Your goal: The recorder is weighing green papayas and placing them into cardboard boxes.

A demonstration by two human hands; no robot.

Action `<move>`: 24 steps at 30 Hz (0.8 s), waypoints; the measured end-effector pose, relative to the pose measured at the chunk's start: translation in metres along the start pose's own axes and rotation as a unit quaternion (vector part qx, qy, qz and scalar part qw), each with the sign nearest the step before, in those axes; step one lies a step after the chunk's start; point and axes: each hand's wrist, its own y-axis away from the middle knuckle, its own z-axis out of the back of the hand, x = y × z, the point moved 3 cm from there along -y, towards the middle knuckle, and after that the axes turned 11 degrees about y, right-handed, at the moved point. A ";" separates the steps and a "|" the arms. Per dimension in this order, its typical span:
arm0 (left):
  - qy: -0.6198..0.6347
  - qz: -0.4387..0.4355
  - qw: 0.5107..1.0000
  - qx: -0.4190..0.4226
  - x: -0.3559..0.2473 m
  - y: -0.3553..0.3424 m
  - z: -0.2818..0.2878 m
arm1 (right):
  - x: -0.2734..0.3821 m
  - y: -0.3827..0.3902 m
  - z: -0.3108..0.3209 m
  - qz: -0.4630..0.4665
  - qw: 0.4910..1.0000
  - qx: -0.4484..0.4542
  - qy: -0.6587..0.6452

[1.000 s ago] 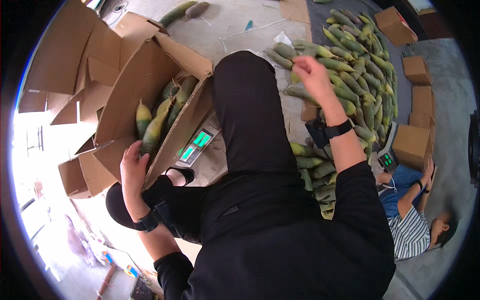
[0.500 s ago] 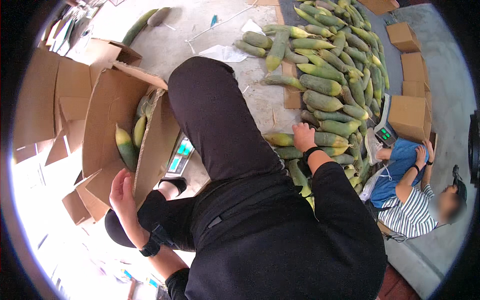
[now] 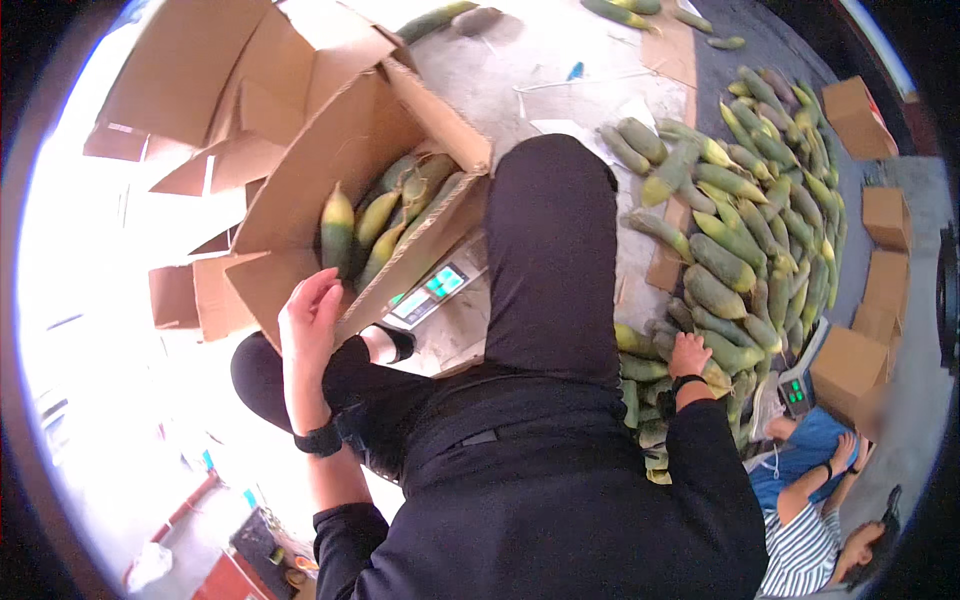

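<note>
My left hand (image 3: 308, 325) is at the near end of an open cardboard box (image 3: 425, 245), its fingers loosely bent with nothing seen in them. Whether it touches the box edge is hard to tell. Inside the box lie several green radishes (image 3: 338, 230) with pale yellow-green ends. On my other side, a big heap of green radishes (image 3: 722, 262) covers a dark mat. My right hand (image 3: 690, 356) reaches down onto the heap's near left part, fingers curled over a green radish (image 3: 718, 378) that is partly hidden by the hand.
Beneath the box, a scale (image 3: 437, 290) shows a lit display. Other cardboard boxes (image 3: 190, 75) stand at the far left, more (image 3: 850, 365) along the right. A seated person in a striped shirt (image 3: 803, 540) is at lower right, near a second scale (image 3: 795, 392).
The view has swung, so the scene sits further right and more of the box's inside shows. My right hand remains on the heap, my left by the box.
</note>
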 end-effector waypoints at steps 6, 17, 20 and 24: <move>0.002 -0.040 0.999 -0.018 -0.003 0.001 0.007 | -0.009 -0.001 0.037 -0.020 0.990 -0.061 -0.128; 0.030 -0.071 0.997 -0.005 -0.012 -0.003 0.020 | -0.045 -0.012 0.236 0.055 0.655 -0.359 -0.662; 0.043 -0.080 0.996 -0.019 -0.020 -0.002 0.027 | -0.048 0.042 0.345 0.184 0.548 -0.446 -0.683; 0.077 -0.072 0.994 -0.015 -0.036 -0.005 0.033 | -0.026 0.112 0.447 0.331 0.366 -0.433 -0.755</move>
